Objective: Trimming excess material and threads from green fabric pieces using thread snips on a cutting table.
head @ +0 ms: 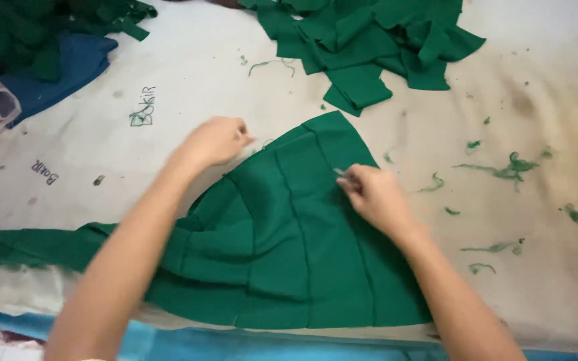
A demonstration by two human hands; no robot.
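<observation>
Right hand (376,194) pinched a small metal tool (340,174) against the seamed green fabric piece (289,247) lying under both wrists on the white table (168,107); left hand (215,140) curled, fingertips pinched at the fabric's far edge, contents unclear.

stitched cloth piece (289,247): table's (168,113) near edge, centre | scrap pile (369,40): far edge, behind it | folded fabrics (41,53): far-left corner

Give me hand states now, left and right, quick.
Left hand: fingers pinched shut at the upper edge of the green fabric piece; what it pinches cannot be told.
Right hand: closed, grip on a small thin metal tool against the fabric.
</observation>
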